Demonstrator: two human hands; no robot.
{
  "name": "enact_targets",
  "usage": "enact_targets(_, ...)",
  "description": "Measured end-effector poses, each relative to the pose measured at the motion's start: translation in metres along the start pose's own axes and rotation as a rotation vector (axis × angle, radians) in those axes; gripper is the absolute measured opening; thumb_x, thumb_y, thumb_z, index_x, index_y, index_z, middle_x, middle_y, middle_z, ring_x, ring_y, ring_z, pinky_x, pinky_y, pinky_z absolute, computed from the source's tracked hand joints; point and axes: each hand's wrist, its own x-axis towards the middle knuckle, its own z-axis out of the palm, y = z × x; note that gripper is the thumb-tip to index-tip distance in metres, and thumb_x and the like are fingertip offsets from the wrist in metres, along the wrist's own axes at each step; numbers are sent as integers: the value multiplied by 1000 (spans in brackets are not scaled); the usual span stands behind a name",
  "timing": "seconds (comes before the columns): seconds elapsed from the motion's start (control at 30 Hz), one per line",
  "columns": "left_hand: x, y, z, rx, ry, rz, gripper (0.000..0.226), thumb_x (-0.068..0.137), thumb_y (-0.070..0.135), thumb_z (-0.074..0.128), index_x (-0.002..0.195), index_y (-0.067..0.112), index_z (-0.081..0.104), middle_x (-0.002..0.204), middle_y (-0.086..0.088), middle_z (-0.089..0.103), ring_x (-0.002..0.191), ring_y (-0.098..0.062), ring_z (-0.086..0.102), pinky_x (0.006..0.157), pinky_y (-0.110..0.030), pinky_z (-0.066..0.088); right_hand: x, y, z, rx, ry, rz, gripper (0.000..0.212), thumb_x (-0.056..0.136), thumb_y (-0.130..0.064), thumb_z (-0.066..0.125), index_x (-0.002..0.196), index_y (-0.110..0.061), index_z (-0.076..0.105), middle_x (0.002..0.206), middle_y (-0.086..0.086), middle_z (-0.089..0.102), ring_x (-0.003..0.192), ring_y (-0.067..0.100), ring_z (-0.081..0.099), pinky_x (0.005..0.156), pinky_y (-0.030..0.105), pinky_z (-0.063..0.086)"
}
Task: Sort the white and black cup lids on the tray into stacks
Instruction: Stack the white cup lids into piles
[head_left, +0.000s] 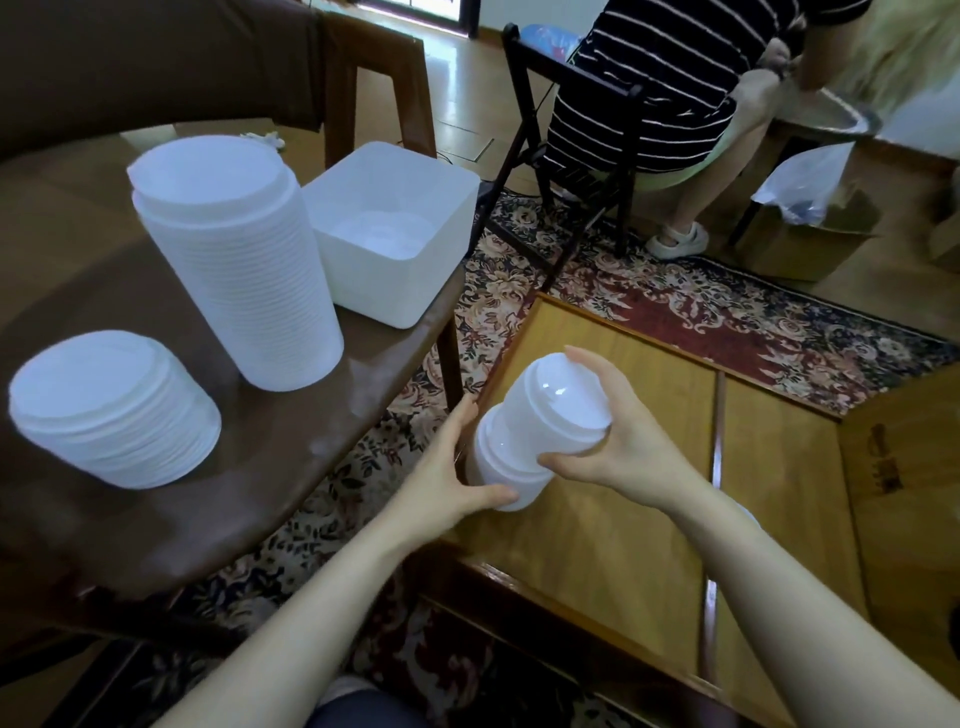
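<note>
I've got a short stack of white plastic cup lids (535, 431) held in the air between both hands, out past the near corner of the dark brown wooden table (322, 441): my left hand (447, 467) wraps its lower end, thumb curled underneath, and my right hand (618, 441) grips the upper end. On that table stand a tall white lid stack (239, 260) and a low white lid stack (114, 410), with a white square plastic bin (389, 234) at its far corner.

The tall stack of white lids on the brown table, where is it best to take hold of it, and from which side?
Grip the tall stack of white lids low, near its base, with one of the hands on each side. It leans toward its top and is only nested lids, so a grip near the top would probably lift off just a few. The white bin crowds its right side.
</note>
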Motion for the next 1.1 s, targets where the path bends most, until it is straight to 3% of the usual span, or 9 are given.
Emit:
enact_targets(0.13, 12, -6, 10, -25, -15, 21, 116, 72, 28, 90, 157, 41, 11, 147, 38, 27, 140, 7, 26, 117, -27, 24, 6, 0, 4, -37, -78, 13, 98, 66, -28, 87, 135, -56, 24, 142, -16, 33, 128, -13, 32, 95, 14, 35)
enact_targets(0.3, 20, -17, 13, -18, 45, 50, 97, 62, 38, 91, 142, 50, 39, 142, 22, 49, 132, 1, 44, 114, -41, 39, 11, 0, 7, -36, -165, 21, 96, 64, -31, 83, 136, -55, 24, 141, -21, 31, 129, -10, 32, 97, 14, 36)
enact_targets(0.5, 23, -20, 11, 11, 73, 49, 100, 58, 41, 93, 142, 46, 41, 140, 21, 49, 131, 0, 44, 113, -40, 39, 17, 2, 8, -88, -268, -5, 98, 67, -27, 85, 140, -48, 23, 144, -22, 27, 133, -10, 26, 100, 10, 31)
enact_targets(0.73, 23, -21, 14, 41, 93, 70, 106, 53, 51, 90, 145, 44, 39, 142, 21, 47, 133, -1, 43, 115, -40, 37, 9, 1, 18, -65, -167, 10, 98, 68, -22, 86, 133, -55, 22, 139, -16, 30, 125, -14, 30, 93, 7, 37)
enact_targets(1.0, 23, -23, 13, 29, 92, 82, 104, 54, 50, 91, 145, 43, 40, 144, 21, 47, 135, -2, 43, 115, -43, 38, 0, -4, 30, -115, -70, 33, 98, 68, -29, 86, 140, -47, 22, 134, -17, 31, 115, -3, 38, 90, 27, 47)
enact_targets(1.1, 23, -22, 12, 25, 83, 74, 106, 51, 50, 91, 144, 42, 42, 142, 21, 49, 133, -1, 44, 114, -42, 38, 4, -3, 23, -115, -136, 14, 98, 67, -26, 86, 139, -48, 23, 137, -16, 31, 120, -3, 38, 96, 31, 46)
